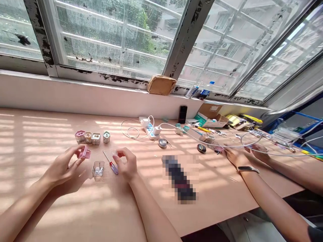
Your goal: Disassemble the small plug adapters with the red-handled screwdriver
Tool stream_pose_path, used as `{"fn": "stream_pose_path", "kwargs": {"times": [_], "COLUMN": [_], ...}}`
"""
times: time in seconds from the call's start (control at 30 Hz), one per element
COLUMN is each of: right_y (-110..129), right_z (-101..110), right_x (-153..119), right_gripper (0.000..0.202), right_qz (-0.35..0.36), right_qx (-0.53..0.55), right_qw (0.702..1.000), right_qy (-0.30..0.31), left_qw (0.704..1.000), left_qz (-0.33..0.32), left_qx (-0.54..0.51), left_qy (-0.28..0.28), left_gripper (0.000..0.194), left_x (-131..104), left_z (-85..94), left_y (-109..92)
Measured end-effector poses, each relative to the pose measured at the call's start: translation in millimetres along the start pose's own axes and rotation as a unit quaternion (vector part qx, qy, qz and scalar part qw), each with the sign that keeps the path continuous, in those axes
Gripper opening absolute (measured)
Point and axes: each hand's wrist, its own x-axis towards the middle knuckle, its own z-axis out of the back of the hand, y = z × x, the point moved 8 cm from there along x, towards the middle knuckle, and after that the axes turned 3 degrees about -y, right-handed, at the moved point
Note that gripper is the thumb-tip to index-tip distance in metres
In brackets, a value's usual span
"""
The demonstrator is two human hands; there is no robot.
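Observation:
Raised a little above the table, my left hand [66, 164] pinches a small pink plastic piece [85, 153] between thumb and fingers. My right hand [126, 164] is curled with thumb and fingertips close together; whatever they hold is too small and pale to name. Between both hands stands a clear, open plastic container [98, 170]. A screwdriver [112, 165] with a red and translucent purple handle lies just left of my right hand. Behind my left hand, several small containers sit in a row, among them a pink-topped one [80, 135] and a green-topped one [106, 137].
A power strip [151, 130] with plugged-in chargers and white cables lies toward the wall. A round metal tin [163, 143], a black mouse [201, 148] and a pixelated dark object [179, 179] are to the right. Another person's hands [234, 156] work farther right.

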Motion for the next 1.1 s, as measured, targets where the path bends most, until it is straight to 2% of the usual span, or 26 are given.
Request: {"fn": "stream_pose_path", "kwargs": {"times": [0.1, 0.2, 0.33, 0.47, 0.7, 1.1], "right_y": [-14.8, -15.6, 5.4, 17.8, 14.4, 17.2], "right_z": [4.9, -7.9, -28.9, -38.0, -40.0, -41.2], "right_x": [2.2, -0.7, -6.8, -9.6, -10.3, -12.3], "right_gripper": [0.017, 0.026, 0.027, 0.024, 0.024, 0.020], "right_qz": [-0.030, -0.024, 0.038, 0.068, 0.066, 0.063], "right_qx": [0.014, 0.001, -0.026, -0.033, -0.040, -0.029], "right_qw": [0.999, 0.999, 0.995, 0.991, 0.989, 0.989], "right_qy": [-0.009, 0.028, 0.085, 0.115, 0.125, 0.134], "left_qw": [0.998, 0.995, 0.997, 0.997, 0.998, 0.998], "left_qz": [0.046, 0.083, 0.067, 0.062, 0.050, 0.050], "left_qx": [0.049, 0.046, 0.029, 0.038, 0.031, 0.021], "left_qy": [-0.018, -0.021, -0.012, -0.009, 0.015, 0.015], "left_gripper": [0.040, 0.046, 0.045, 0.043, 0.047, 0.046], "left_x": [-1.3, -4.4, -4.4, -2.7, -2.1, -1.4], "left_z": [8.5, 5.5, -5.1, -7.8, -11.8, -13.4], "left_y": [15.6, 23.2, 21.0, 22.4, 21.2, 17.9]}}
